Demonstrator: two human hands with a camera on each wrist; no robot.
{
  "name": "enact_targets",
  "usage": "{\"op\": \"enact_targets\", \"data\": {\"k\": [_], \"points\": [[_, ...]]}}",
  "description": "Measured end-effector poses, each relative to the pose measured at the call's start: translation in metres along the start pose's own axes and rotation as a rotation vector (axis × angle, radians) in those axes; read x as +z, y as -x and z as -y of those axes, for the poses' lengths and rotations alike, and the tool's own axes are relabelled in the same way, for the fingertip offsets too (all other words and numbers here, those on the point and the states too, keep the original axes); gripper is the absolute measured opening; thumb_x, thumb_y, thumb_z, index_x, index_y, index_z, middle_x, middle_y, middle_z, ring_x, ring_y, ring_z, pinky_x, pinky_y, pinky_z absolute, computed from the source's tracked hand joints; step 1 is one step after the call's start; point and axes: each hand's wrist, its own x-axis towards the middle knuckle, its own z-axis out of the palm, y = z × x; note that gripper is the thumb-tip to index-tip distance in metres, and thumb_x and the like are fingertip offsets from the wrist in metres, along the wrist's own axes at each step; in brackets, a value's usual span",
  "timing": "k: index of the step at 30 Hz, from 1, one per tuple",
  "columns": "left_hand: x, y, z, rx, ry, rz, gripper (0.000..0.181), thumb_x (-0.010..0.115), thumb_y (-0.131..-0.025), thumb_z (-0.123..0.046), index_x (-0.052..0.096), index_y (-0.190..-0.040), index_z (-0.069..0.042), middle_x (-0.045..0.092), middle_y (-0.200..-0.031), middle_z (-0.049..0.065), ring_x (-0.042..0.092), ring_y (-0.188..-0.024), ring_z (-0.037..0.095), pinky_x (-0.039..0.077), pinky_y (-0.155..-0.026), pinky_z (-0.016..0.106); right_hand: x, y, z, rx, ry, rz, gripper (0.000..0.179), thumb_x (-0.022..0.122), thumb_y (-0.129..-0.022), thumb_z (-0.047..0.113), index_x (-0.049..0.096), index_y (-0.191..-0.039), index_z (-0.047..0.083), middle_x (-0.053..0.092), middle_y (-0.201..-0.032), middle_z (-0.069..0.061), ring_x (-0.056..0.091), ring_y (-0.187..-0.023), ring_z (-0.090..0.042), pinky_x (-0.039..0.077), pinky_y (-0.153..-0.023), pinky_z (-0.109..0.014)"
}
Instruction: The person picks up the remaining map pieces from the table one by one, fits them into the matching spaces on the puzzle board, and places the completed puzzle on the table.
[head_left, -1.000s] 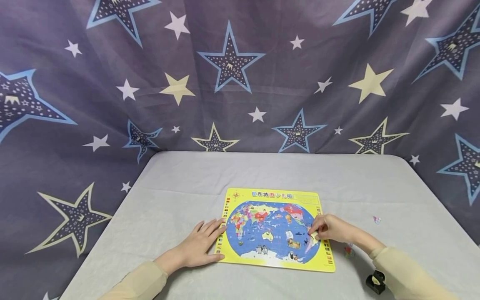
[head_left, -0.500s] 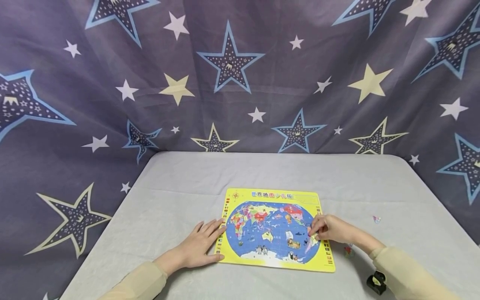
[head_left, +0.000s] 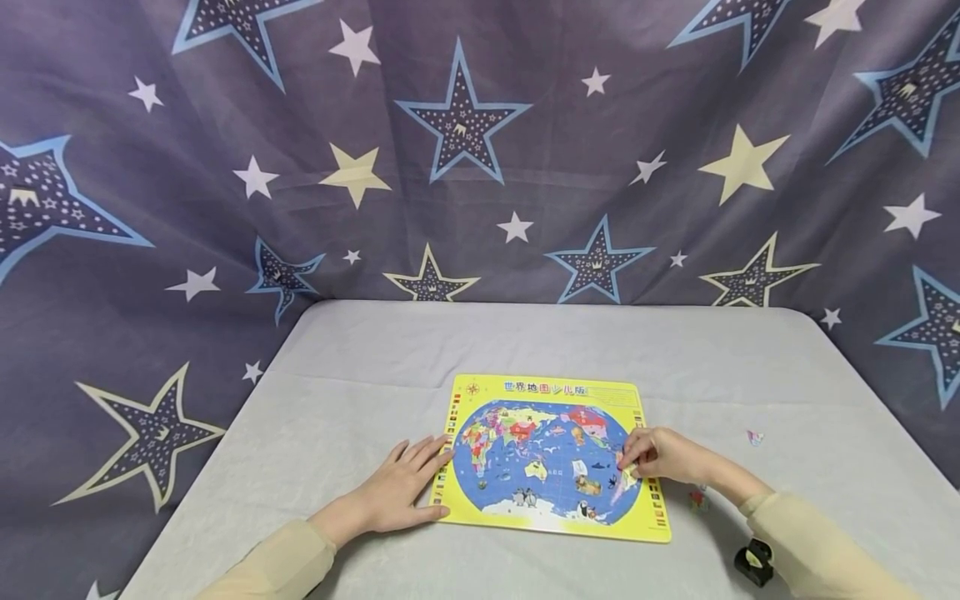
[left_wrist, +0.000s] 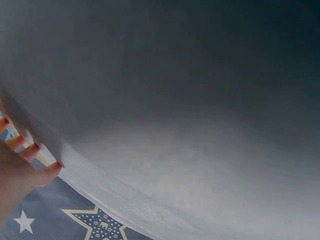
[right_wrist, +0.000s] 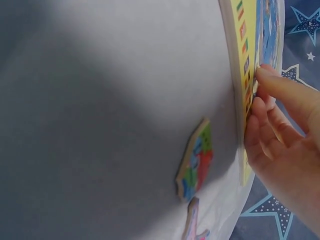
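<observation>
A yellow-framed world map puzzle board [head_left: 555, 532] lies flat on the table in the head view. My left hand [head_left: 401, 492] rests with fingers spread at the board's left edge; part of it shows in the left wrist view. On the right side of the map, my right hand [head_left: 660, 454] pinches a small puzzle piece [head_left: 627, 472] between thumb and forefinger, low against the board. Fingers cover most of that piece. In the right wrist view, the other fingers curl beside the board's flag-printed edge [right_wrist: 243, 55].
A red, green and blue puzzle piece [right_wrist: 197, 162] lies right of the board, under the right forearm. Farther right sits a small pink-and-white piece [head_left: 755, 437]. A black device [head_left: 754, 562] is by the right sleeve. A star-patterned curtain [head_left: 480, 208] hangs behind the grey-covered table [head_left: 375, 350].
</observation>
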Motion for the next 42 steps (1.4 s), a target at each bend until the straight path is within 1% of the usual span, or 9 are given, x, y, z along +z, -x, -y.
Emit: {"op": "enact_targets", "data": {"k": [8, 13, 17, 23, 30, 36, 39, 40, 42], "points": [[-0.001, 0.000, -0.001, -0.001, -0.003, 0.002, 0.078, 0.034, -0.082, -0.066, 0.027, -0.140, -0.013, 0.019, -0.146, 0.005, 0.019, -0.132, 0.026, 0.017, -0.101, 0.053, -0.001, 0.000, 0.004, 0.014, 0.001, -0.008, 0.015, 0.066, -0.074, 0.001, 0.070, -0.088, 0.000, 0.058, -0.089, -0.007, 0.048, -0.064, -0.006, 0.044, -0.055, -0.019], [-0.002, 0.001, -0.001, 0.001, -0.001, 0.002, 0.078, 0.034, -0.082, -0.065, 0.027, -0.140, -0.013, 0.019, -0.146, 0.005, 0.019, -0.132, 0.026, 0.017, -0.101, 0.052, 0.000, 0.000, 0.003, 0.027, 0.034, -0.028, 0.014, 0.068, -0.074, 0.001, 0.070, -0.087, 0.002, 0.059, -0.088, -0.005, 0.050, -0.063, -0.005, 0.045, -0.055, -0.019], [-0.003, 0.001, -0.001, 0.004, 0.001, 0.001, 0.078, 0.035, -0.082, -0.065, 0.028, -0.139, -0.013, 0.019, -0.146, 0.005, 0.019, -0.132, 0.026, 0.017, -0.101, 0.053, 0.001, 0.001, 0.002, 0.057, 0.043, -0.055, 0.012, 0.068, -0.073, 0.002, 0.070, -0.085, 0.004, 0.059, -0.085, -0.003, 0.050, -0.063, -0.005, 0.045, -0.055, -0.020], [-0.003, 0.001, -0.001, 0.008, -0.008, -0.005, 0.078, 0.035, -0.082, -0.065, 0.028, -0.139, -0.013, 0.020, -0.146, 0.006, 0.020, -0.131, 0.026, 0.018, -0.100, 0.053, 0.000, 0.003, 0.002, 0.115, 0.006, -0.085, 0.012, 0.066, -0.074, 0.001, 0.067, -0.086, 0.004, 0.056, -0.083, -0.005, 0.050, -0.064, -0.008, 0.045, -0.055, -0.021], [-0.002, 0.001, -0.001, -0.001, -0.010, 0.004, 0.078, 0.034, -0.082, -0.066, 0.028, -0.140, -0.013, 0.019, -0.146, 0.005, 0.019, -0.132, 0.026, 0.017, -0.101, 0.053, -0.002, 0.006, 0.003, 0.132, 0.017, -0.102, 0.015, 0.066, -0.075, 0.004, 0.066, -0.090, 0.003, 0.056, -0.084, -0.005, 0.051, -0.068, -0.008, 0.046, -0.059, -0.021], [-0.001, 0.000, -0.001, -0.009, -0.004, 0.016, 0.079, 0.033, -0.081, -0.067, 0.027, -0.140, -0.014, 0.018, -0.146, 0.004, 0.018, -0.132, 0.025, 0.016, -0.101, 0.052, -0.006, 0.010, 0.002, 0.128, -0.016, -0.105, 0.018, 0.066, -0.076, 0.005, 0.065, -0.093, 0.000, 0.059, -0.089, -0.009, 0.055, -0.072, -0.012, 0.048, -0.062, -0.023], [-0.001, 0.000, -0.001, -0.008, -0.004, 0.015, 0.079, 0.033, -0.081, -0.067, 0.027, -0.140, -0.014, 0.018, -0.146, 0.004, 0.018, -0.132, 0.025, 0.016, -0.101, 0.052, -0.008, 0.013, 0.000, 0.103, -0.023, -0.122, 0.019, 0.066, -0.075, 0.005, 0.065, -0.093, 0.001, 0.061, -0.090, -0.008, 0.056, -0.074, -0.012, 0.048, -0.062, -0.023], [-0.001, 0.000, 0.000, -0.008, -0.005, 0.015, 0.079, 0.033, -0.081, -0.067, 0.027, -0.140, -0.014, 0.018, -0.146, 0.004, 0.018, -0.132, 0.025, 0.016, -0.101, 0.052, -0.009, 0.014, -0.001, 0.060, -0.014, -0.132, 0.018, 0.066, -0.074, 0.004, 0.065, -0.092, 0.000, 0.061, -0.089, -0.008, 0.057, -0.073, -0.012, 0.048, -0.062, -0.023], [-0.001, 0.000, 0.000, -0.006, -0.007, 0.014, 0.079, 0.033, -0.081, -0.067, 0.027, -0.140, -0.014, 0.018, -0.146, 0.004, 0.018, -0.132, 0.025, 0.016, -0.101, 0.052, -0.011, 0.015, -0.001, 0.036, -0.010, -0.146, 0.018, 0.067, -0.074, 0.005, 0.065, -0.091, 0.000, 0.062, -0.088, -0.007, 0.057, -0.073, -0.012, 0.049, -0.062, -0.023]]}}
